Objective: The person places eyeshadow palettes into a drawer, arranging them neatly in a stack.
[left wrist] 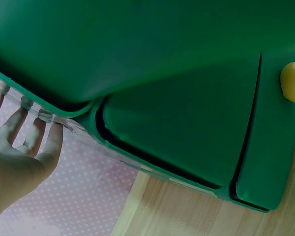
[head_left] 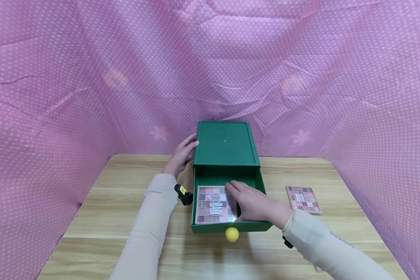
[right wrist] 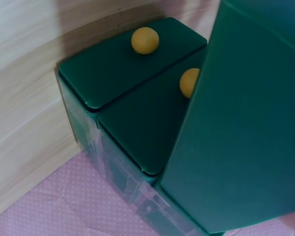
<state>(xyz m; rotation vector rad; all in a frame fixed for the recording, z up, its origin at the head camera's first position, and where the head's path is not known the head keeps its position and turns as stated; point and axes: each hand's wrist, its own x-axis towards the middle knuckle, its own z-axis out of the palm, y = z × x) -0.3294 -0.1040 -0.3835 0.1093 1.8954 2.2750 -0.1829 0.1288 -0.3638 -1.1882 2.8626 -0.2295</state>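
A green drawer cabinet (head_left: 227, 144) stands at the back of the table, its top drawer (head_left: 227, 227) pulled out. Inside that drawer lies an eyeshadow palette (head_left: 210, 206) with a checkered lid and white lettering. My right hand (head_left: 253, 202) reaches into the drawer and grips the palette's right end, fingers at the far edge and thumb near the front edge. With fingers fairly straight, my left hand (head_left: 182, 155) rests its fingertips against the cabinet's left side; the left wrist view shows these fingers (left wrist: 51, 147) on clear tape there.
A second palette (head_left: 303, 199) lies on the table to the right. A yellow ball knob (head_left: 232, 234) sticks out from the drawer front. Below are two closed drawers with yellow knobs (right wrist: 145, 40). Pink dotted cloth (head_left: 161, 77) hangs behind and around the wooden table (head_left: 126, 202).
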